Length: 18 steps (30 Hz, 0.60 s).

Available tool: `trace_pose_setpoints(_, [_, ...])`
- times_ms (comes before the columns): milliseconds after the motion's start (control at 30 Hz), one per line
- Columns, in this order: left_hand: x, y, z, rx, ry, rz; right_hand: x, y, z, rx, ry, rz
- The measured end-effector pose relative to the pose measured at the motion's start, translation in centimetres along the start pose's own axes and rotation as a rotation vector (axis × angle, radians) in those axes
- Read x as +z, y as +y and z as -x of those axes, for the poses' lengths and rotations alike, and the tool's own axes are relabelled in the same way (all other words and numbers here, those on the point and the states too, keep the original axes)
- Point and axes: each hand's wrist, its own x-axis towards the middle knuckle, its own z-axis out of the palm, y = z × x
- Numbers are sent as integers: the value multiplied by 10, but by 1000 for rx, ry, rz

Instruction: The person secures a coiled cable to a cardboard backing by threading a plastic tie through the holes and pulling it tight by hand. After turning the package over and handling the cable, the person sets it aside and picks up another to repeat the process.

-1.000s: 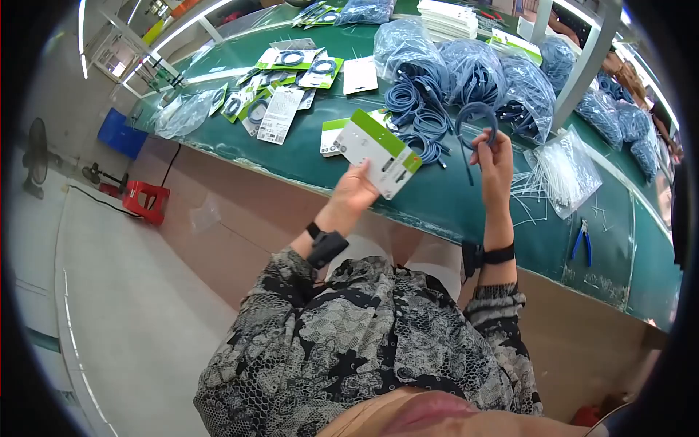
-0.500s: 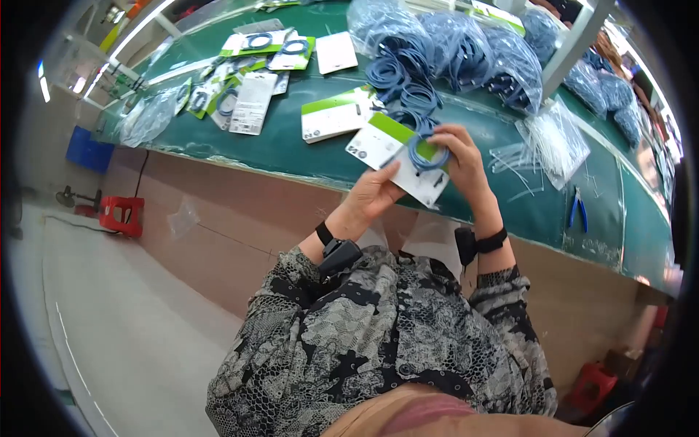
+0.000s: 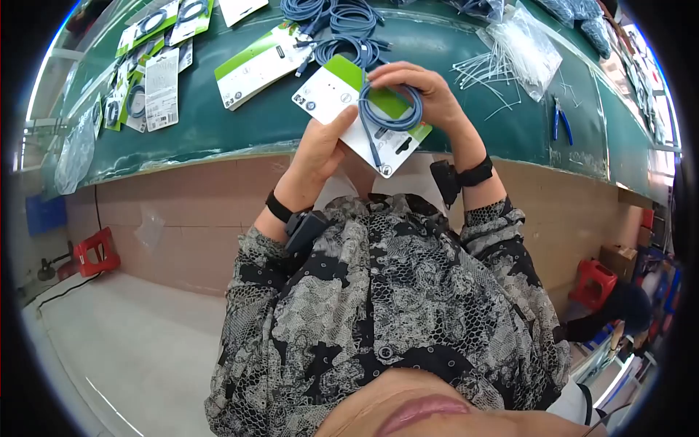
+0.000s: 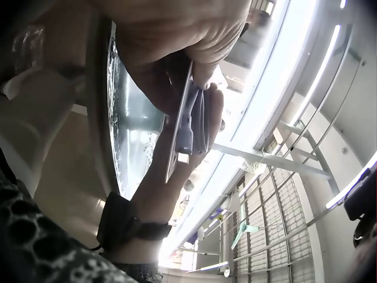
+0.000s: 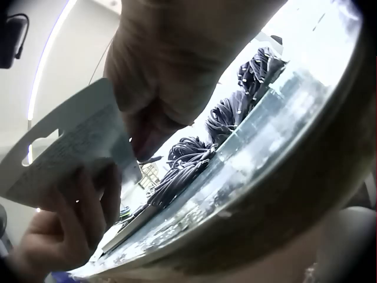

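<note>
Watching from a distance, I am seeing the left hand (image 3: 317,149) clamping its fingers on a card (image 3: 353,138); the thumb is pressing the white face and, in the right wrist view, other fingers are backing it. The card is slanting across the upper centre of the frame. The right hand (image 3: 429,95) is curling its fingers onto a blue coil (image 3: 393,126), which is lying over the card's face, one plug (image 3: 378,162) pointing toward its lower corner. Beyond, more coils (image 3: 353,22) are sitting on the tabletop (image 3: 240,135) near a card stack (image 3: 262,69). Packed cards (image 3: 160,95) are lying upper left; at upper right, pliers (image 3: 561,122) are resting near zip ties (image 3: 495,69).
</note>
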Motion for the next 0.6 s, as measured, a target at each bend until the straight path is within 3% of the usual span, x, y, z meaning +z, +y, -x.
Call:
trace_pose_setpoints(100, [3,-6,-7,106,64,-131,7,-7,-6,115,248,-3])
trace_pose_setpoints(133, [4,-7,-8,104,61,-131,4,-7,-3,117,251,-1])
trace_pose_setpoints(233, [3,-10,-11,266,112,-139,-7,-9,13,434,464,-31])
trace_pose_setpoints(400, [4,-8,-15,374,150,-114,-10,-42,38,591,528,-45])
trace_pose_setpoints(500, [8,-13,-18,363,164,-132,9,-59,30,632,382,-347])
trace_pose_setpoints(600, [16,-16,-17,371,155,-138,12,-53,27,621,349,-347])
